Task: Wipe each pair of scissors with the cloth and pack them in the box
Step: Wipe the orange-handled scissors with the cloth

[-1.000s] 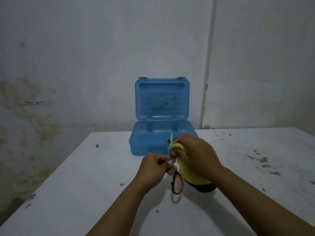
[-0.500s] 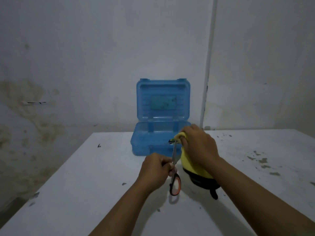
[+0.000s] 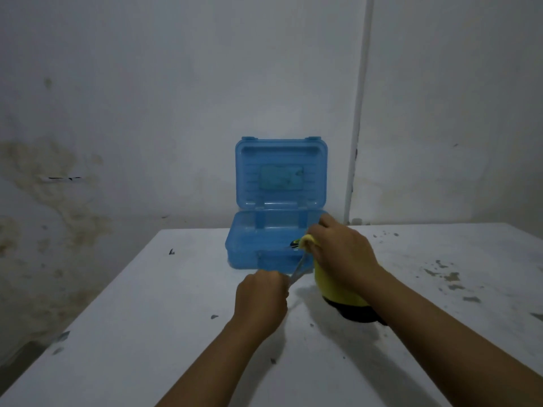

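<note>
A scuffed white table (image 3: 147,333) meets stained, pale walls (image 3: 147,83) (a pipe (image 3: 357,142) runs vertically) in dim light.

A white bench (image 3: 152,333) fills the lower half of the view. Its top is scuffed: dark flecks lie scattered across it, and a patch of grey chipped marks (image 3: 446,277) sits toward its right edge. Behind the bench rises a pale wall (image 3: 176,83). Brownish stains (image 3: 58,195) spread over the wall above the bench's left end. A thin white pipe (image 3: 360,113) runs vertically down the wall to the bench's far edge.
</note>
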